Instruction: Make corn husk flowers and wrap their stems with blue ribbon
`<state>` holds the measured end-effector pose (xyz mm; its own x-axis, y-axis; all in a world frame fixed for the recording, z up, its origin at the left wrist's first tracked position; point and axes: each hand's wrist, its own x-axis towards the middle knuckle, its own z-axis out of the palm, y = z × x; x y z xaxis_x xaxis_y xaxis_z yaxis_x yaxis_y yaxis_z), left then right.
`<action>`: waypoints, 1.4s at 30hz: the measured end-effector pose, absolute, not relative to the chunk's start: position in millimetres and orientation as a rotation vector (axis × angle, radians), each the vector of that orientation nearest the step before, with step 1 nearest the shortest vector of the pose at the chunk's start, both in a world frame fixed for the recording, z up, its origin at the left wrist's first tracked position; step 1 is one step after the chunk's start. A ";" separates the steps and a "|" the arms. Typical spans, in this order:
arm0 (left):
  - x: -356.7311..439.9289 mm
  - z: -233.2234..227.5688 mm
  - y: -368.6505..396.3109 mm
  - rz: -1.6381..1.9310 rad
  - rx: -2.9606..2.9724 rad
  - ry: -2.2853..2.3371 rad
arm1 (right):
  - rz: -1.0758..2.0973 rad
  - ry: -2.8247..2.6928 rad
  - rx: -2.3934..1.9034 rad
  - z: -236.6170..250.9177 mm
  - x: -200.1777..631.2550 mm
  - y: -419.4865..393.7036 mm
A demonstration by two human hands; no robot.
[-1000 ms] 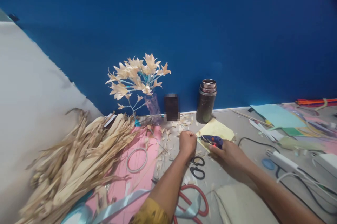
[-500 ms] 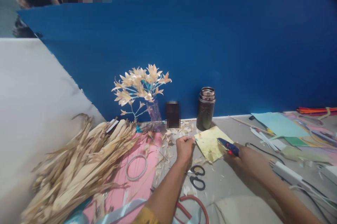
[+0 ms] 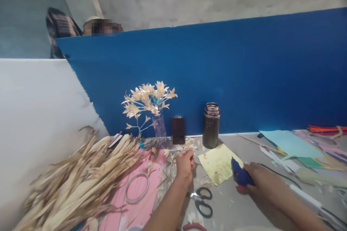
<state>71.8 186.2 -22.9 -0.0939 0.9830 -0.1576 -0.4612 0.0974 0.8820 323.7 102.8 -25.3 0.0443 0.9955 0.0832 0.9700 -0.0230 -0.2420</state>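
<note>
Low right of the frame, the right hand has its grip wrapped around the glue gun, resting on the desk; better kept nozzle-down over the yellow paper. At lower centre, the left hand pinches a thin husk sprig. No writing is readable.

Single head-worn view, forward and down, seemingly close over cluttered table.
</note>
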 end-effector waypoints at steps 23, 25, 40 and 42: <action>116.5 28.3 122.5 1.295 1.030 0.994 | 1.054 -1.100 -1.169 0.1 256.8 96.8; 116.7 25.1 122.6 1.368 1.195 1.044 | 0.962 -1.103 -1.257 5.1 255.0 92.9; 111.9 3.5 118.5 1.369 2.010 0.969 | 0.135 -1.578 -1.784 17.9 260.6 77.8; 109.7 1.5 120.9 1.291 2.098 0.879 | 0.146 -1.610 -1.841 20.1 264.6 78.4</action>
<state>109.7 120.9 1.5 0.3351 0.7504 0.5697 0.2547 -0.6544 0.7120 264.6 78.4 20.1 0.2295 0.9119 0.3403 0.8360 -0.0056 -0.5487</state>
